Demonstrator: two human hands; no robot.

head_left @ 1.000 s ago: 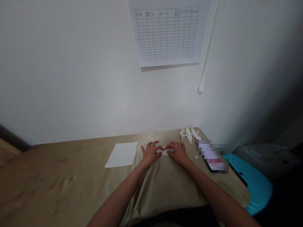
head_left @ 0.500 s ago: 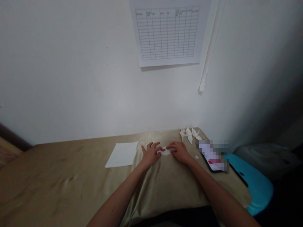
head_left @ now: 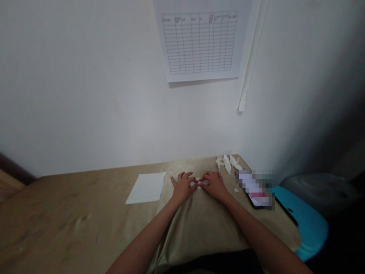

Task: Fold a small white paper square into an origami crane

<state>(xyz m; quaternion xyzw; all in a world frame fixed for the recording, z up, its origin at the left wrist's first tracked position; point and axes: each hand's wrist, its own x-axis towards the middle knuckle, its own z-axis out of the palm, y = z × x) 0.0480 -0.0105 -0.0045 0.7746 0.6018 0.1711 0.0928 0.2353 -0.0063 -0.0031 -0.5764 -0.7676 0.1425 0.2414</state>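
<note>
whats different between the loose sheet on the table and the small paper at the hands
Size: the loose sheet looks clearly larger than the small paper. Contact: the loose sheet lies untouched, while the left hand and right hand are both on the small paper. Visibility: the loose sheet shows in full, whereas the small paper is partly covered by the hands. Both are white.

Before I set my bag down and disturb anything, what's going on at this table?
A person is working with both hands on a small piece of white paper: the left hand and right hand meet at it on the table. A lined sheet lies left of the hands. Folded paper shapes sit near the far right corner, and a phone, partly pixelated, lies on the right.
</note>
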